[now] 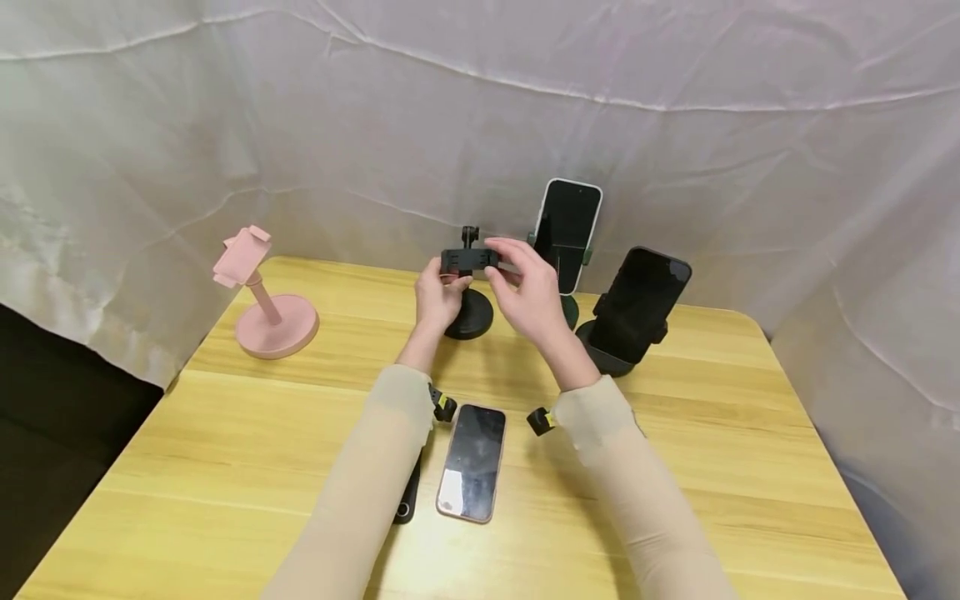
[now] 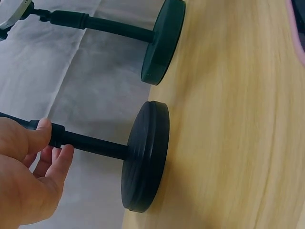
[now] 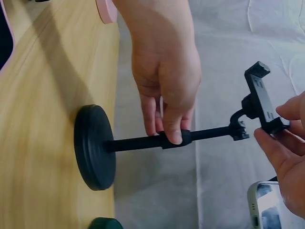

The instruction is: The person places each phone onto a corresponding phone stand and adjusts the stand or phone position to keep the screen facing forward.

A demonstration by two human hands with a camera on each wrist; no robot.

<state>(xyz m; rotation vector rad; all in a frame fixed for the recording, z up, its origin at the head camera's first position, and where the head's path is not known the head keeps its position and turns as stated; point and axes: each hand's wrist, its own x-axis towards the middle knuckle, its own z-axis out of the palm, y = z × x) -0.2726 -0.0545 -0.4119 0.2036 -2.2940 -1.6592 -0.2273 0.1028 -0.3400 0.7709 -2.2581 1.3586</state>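
Observation:
A black phone stand with a round base [image 1: 471, 317] stands upright at the back of the table. My left hand [image 1: 437, 300] pinches the thick collar [image 3: 175, 139] partway up its pole, thumb on one side and fingers on the other. At the top, my right hand [image 1: 532, 296] holds one end of the stand's phone clamp [image 3: 261, 98] between thumb and fingers. No phone sits in this clamp. In the left wrist view, the pole [image 2: 97, 146] runs from the left hand down to the base, while the clamp is out of frame.
A pink phone stand [image 1: 277, 325] is at the left. To the right, a green stand [image 2: 164, 43] bears a white-edged phone [image 1: 570, 221], and a black stand [image 1: 606, 358] holds a dark phone [image 1: 643, 292]. Nearer lie a phone [image 1: 474, 462] and a dark device [image 1: 407, 496] under the left forearm.

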